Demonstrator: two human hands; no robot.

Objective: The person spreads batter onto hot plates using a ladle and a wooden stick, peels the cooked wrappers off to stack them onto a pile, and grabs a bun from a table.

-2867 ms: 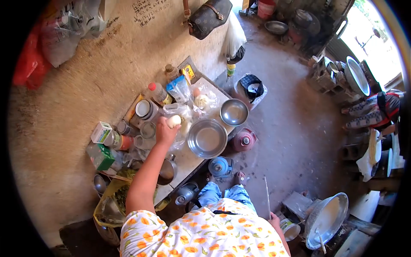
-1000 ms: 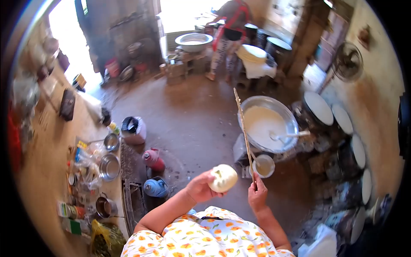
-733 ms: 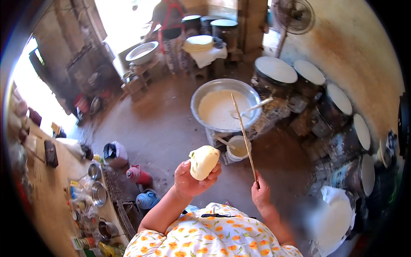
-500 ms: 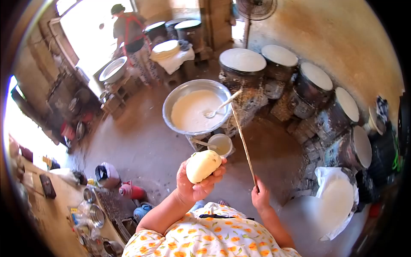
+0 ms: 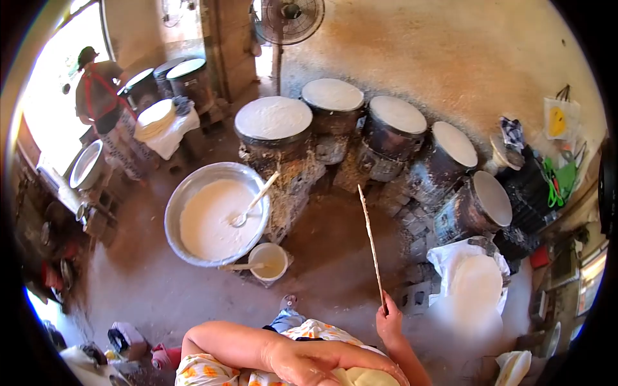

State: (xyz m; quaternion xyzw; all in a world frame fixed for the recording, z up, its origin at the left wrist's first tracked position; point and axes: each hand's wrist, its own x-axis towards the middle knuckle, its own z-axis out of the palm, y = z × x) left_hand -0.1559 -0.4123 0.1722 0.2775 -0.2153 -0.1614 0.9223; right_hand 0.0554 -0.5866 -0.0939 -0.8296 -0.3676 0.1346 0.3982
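My right hand (image 5: 390, 321) is closed around the lower end of a long thin stick (image 5: 370, 244), which points up and away over the floor. Across my front, near the bottom edge, lies my left forearm. My left hand (image 5: 312, 363) is at a pale yellow rounded lump (image 5: 364, 377), whose kind I cannot make out; the fingers are partly hidden and the lump is cut off by the frame. Ahead of me, a wide metal basin (image 5: 172, 225) holds creamy white batter, with a ladle (image 5: 257, 196) leaning in it.
Round stoves with batter-covered tops (image 5: 273, 118) curve from the middle to the right. A small bucket (image 5: 270, 273) stands beside the basin. Pale flat rounds (image 5: 477, 283) lie on white cloth at right. A person (image 5: 106, 103) stands at far left. A fan (image 5: 290, 19) is above.
My view has swung right. My left hand has drawn the pale lump from in front of me down and across my body. The right hand still holds the stick, now more upright.
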